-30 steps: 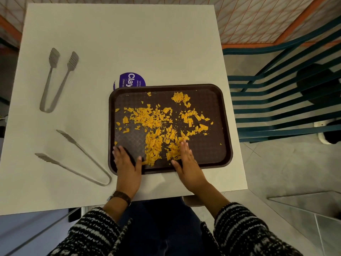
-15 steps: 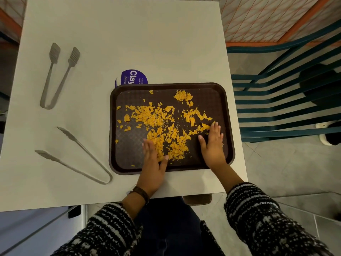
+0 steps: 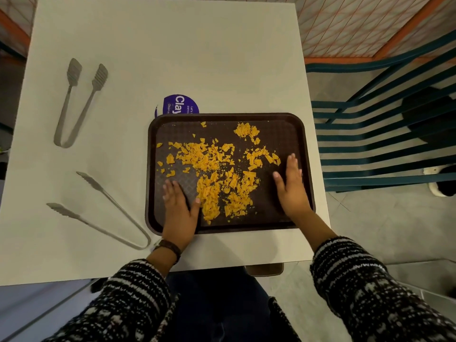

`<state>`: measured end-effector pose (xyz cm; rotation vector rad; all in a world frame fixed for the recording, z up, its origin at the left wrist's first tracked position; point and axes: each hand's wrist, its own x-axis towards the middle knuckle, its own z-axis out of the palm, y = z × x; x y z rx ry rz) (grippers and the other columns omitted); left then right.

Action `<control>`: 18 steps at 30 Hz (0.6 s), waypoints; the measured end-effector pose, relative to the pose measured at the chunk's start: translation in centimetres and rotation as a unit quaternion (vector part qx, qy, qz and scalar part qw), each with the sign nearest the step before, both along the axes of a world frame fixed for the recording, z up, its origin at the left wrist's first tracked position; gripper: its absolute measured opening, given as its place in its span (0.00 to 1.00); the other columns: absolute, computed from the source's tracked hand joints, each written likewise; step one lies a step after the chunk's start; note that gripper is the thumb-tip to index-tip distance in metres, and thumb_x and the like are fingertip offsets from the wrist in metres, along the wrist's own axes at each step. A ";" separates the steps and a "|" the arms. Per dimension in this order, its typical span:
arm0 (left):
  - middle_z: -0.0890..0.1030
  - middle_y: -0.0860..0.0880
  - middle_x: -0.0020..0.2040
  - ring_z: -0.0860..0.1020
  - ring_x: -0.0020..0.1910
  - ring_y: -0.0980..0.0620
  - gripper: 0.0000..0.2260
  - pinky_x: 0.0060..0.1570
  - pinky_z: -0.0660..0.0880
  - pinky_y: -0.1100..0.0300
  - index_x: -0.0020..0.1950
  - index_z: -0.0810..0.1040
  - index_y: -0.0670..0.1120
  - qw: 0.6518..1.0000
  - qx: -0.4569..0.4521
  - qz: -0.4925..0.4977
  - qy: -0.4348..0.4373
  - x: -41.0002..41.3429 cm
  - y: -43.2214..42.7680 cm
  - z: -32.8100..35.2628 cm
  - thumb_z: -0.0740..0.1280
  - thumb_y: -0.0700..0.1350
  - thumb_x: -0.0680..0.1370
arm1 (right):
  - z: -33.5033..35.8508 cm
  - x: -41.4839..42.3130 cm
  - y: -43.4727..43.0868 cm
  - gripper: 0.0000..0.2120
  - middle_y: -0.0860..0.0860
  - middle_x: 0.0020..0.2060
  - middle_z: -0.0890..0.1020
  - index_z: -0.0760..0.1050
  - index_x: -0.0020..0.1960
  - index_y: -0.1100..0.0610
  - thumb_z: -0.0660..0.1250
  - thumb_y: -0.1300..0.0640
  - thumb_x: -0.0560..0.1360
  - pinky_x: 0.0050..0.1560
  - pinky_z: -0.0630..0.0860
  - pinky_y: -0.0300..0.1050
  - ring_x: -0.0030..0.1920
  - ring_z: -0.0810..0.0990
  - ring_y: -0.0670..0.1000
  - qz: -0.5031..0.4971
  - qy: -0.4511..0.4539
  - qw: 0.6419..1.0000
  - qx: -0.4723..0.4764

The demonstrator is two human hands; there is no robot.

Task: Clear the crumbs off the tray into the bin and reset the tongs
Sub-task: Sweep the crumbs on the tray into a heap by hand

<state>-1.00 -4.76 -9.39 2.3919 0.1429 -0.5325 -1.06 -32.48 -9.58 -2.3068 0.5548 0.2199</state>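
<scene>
A dark brown tray (image 3: 293,129) lies on the white table (image 3: 172,58), strewn with orange crumbs (image 3: 214,169) across its middle. My left hand (image 3: 179,208) rests flat on the tray's near left part, thumb touching the crumb pile. My right hand (image 3: 291,186) lies flat near the tray's right rim, fingers by the right-hand crumbs. Both hands hold nothing. Two metal tongs lie left of the tray: flat-tipped tongs (image 3: 79,102) farther away, and longer serrated tongs (image 3: 103,208) nearer me. No bin is in view.
A round purple sticker (image 3: 180,104) shows at the tray's far edge. Teal slatted chairs (image 3: 382,144) stand to the right of the table. The tray's right rim sits close to the table's right edge. Tiled floor lies below on the right.
My left hand slid left along the tray's near part, away from the middle of the pile. My right hand stayed by the right rim. The crumbs sit slightly more bunched toward the centre.
</scene>
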 end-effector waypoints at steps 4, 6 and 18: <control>0.34 0.54 0.74 0.36 0.73 0.52 0.32 0.69 0.40 0.53 0.72 0.32 0.54 0.991 -0.090 -0.102 0.002 -0.9 -2.5 0.3 0.54 0.55 0.81 | -0.4 1.7 0.0 0.32 0.53 0.77 0.48 0.44 0.76 0.57 0.52 0.45 0.80 0.74 0.41 0.49 0.76 0.43 0.52 0.021 0.007 1.000 -0.019; 0.36 0.56 0.74 0.37 0.73 0.53 0.31 0.70 0.42 0.54 0.72 0.32 0.56 0.989 -0.109 -0.101 -0.005 -0.7 -2.6 0.4 0.53 0.56 0.80 | -0.6 2.1 1.2 0.32 0.54 0.77 0.48 0.44 0.76 0.58 0.52 0.45 0.80 0.74 0.39 0.47 0.76 0.42 0.51 0.033 0.008 0.999 -0.033; 0.43 0.45 0.78 0.41 0.76 0.50 0.32 0.73 0.44 0.55 0.77 0.42 0.44 0.998 -0.023 0.029 -0.047 5.1 1.8 -0.4 0.56 0.54 0.81 | 0.0 0.8 3.4 0.32 0.46 0.76 0.47 0.41 0.76 0.46 0.50 0.39 0.78 0.71 0.46 0.51 0.75 0.41 0.50 0.065 -0.021 0.996 0.050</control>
